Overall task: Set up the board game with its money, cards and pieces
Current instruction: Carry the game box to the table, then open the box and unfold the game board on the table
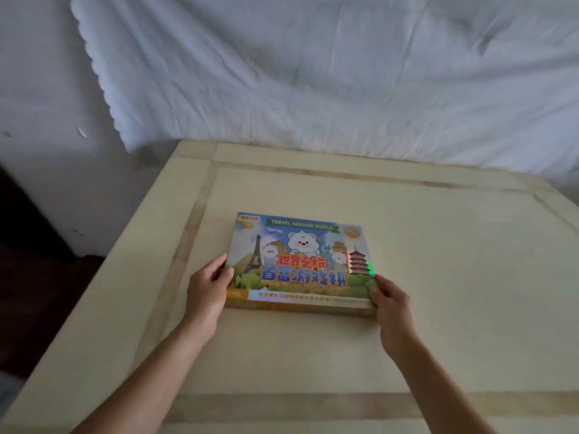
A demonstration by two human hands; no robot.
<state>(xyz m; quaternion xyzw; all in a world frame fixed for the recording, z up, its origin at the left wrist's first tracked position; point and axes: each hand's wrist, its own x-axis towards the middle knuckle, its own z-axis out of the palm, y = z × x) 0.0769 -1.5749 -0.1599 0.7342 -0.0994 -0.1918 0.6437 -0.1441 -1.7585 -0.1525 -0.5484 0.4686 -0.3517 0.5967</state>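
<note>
Head cam: I see the game box (299,261) flat on the desk (438,277), lid on, near its middle. Left hand (206,289) grips the box's near-left edge, thumb on the lid. Right hand (390,303) grips the near-right corner, fingers curled over the edge. White bedsheet (313,73) bunched behind the desk.

Both hands, left (208,288) and right (388,300), grip the closed game box (299,261) on the table (454,277).
</note>
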